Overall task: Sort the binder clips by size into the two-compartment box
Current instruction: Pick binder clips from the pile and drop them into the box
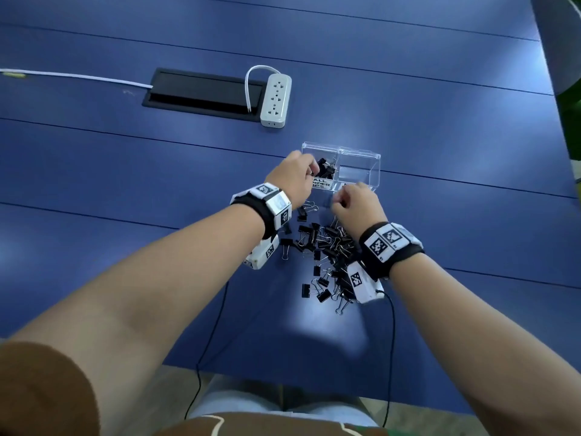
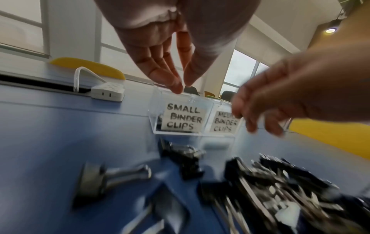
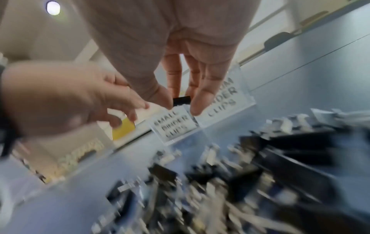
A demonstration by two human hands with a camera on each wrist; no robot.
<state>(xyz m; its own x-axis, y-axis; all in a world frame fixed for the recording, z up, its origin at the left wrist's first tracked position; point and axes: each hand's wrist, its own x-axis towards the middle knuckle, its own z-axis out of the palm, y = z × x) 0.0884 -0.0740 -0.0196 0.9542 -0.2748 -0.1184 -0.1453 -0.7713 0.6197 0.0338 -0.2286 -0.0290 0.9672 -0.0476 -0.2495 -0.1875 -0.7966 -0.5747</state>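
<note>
Left grip — fingers straight, empty, over box | right grip — pinches clip | pile on surface

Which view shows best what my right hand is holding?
The right wrist view: the right hand pinches a small black clip between thumb and finger, in front of the box labels. The head view shows only the back of that hand, and the left wrist view shows blurred fingers with no clip visible.

A clear two-compartment box sits right of frame centre, small black clips in its left bin; a loose heap of black binder clips lies just below it
</note>
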